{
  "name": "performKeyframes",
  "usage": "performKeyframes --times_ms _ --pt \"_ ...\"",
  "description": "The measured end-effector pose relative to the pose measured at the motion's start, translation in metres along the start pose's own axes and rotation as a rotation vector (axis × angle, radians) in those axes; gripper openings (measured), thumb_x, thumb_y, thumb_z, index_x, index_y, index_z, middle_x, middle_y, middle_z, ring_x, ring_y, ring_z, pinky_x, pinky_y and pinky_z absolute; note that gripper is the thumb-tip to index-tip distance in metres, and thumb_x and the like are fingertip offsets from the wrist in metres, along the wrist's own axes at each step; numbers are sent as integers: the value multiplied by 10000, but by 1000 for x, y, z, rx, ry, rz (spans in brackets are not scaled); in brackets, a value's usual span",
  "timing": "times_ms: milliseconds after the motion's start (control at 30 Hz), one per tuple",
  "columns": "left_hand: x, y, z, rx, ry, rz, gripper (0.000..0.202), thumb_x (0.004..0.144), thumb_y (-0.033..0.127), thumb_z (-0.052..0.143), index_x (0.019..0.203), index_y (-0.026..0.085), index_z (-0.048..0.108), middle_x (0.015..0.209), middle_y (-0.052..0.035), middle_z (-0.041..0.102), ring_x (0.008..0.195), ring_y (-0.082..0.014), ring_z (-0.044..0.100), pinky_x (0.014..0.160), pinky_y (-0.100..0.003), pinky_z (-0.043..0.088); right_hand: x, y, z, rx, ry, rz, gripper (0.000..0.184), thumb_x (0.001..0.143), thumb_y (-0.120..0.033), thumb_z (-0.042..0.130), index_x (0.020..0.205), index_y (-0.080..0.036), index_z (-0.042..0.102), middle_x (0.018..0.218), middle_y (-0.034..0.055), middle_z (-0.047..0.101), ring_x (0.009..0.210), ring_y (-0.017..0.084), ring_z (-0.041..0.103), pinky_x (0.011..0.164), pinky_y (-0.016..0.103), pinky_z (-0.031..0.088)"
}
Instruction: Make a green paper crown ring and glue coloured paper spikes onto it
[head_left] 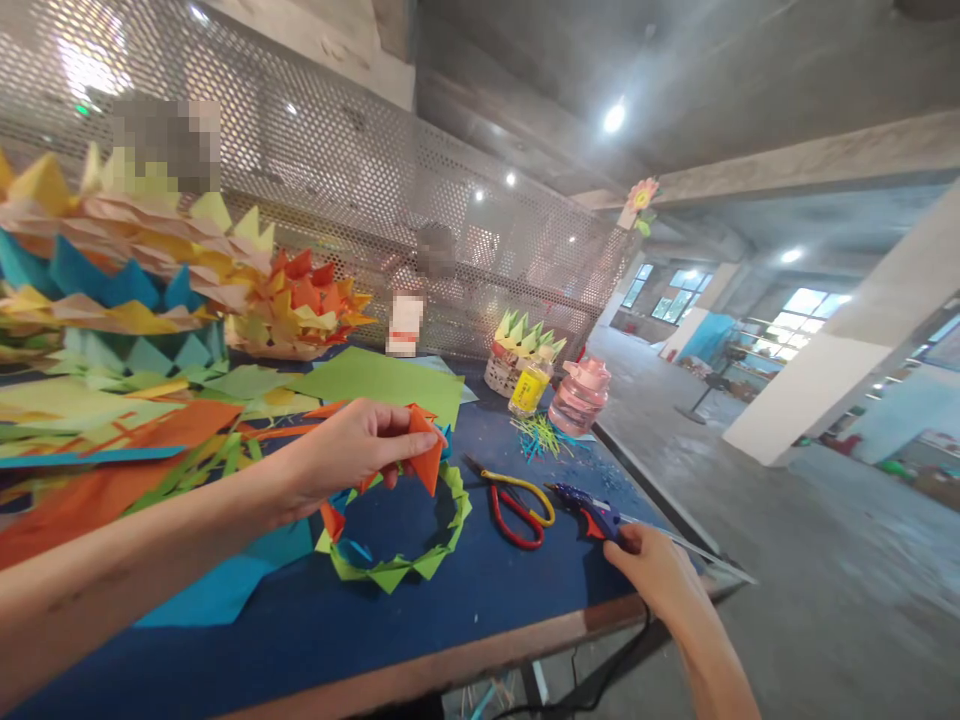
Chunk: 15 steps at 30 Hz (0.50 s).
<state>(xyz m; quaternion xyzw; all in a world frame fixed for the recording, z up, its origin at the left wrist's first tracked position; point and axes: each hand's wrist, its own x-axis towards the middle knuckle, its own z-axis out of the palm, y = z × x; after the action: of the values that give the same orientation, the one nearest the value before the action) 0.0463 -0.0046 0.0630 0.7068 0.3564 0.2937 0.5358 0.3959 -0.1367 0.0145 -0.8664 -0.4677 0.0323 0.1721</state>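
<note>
My left hand [358, 448] pinches an orange folded paper piece [424, 450] at the top of a ring of folded paper triangles [405, 560], green, blue and orange, that rests on the blue table [465, 610]. My right hand [654, 565] is closed on the handle of a blue glue gun [589, 505] lying near the table's right edge, nozzle pointing left. Its black cord hangs down below the table edge.
Scissors with red and yellow handles [517, 505] lie between ring and glue gun. Sheets and strips of coloured paper [150, 430] cover the left. Large folded paper pieces [120, 270] stand behind. A yellow bottle [529, 388], pink jar [579, 397] and small basket [504, 370] sit at the back right.
</note>
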Motion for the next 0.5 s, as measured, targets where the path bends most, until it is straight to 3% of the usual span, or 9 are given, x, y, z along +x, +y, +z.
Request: performKeyframes --times_ms 133,233,333,500 --pt "-2 3 1 -9 10 -4 337 756 509 638 789 178 697 622 10 609 534 -99 478 491 -212 343 -1 3 1 106 -21 -16 255 675 -405 507 673 -193 649 633 19 645 655 216 598 593 282 383" --pt "-3 7 2 -29 23 -4 293 748 464 650 796 179 699 570 25 578 526 -99 486 495 -203 360 -6 5 1 210 -35 -22 349 676 -449 471 774 -175 664 695 30 654 679 211 598 589 280 416" --pt "-4 9 2 -33 30 -12 268 737 433 658 794 174 697 580 16 596 547 -110 516 499 -202 378 -13 5 1 293 -60 7 409 674 -468 461 855 -160 660 652 25 628 568 192 567 498 279 409" --pt "-4 12 -2 -37 36 -13 256 754 420 648 787 168 680 603 16 606 558 -105 515 499 -196 372 -26 1 1 677 -136 76 330 657 -429 614 868 -181 670 573 -26 573 449 129 497 397 229 361"
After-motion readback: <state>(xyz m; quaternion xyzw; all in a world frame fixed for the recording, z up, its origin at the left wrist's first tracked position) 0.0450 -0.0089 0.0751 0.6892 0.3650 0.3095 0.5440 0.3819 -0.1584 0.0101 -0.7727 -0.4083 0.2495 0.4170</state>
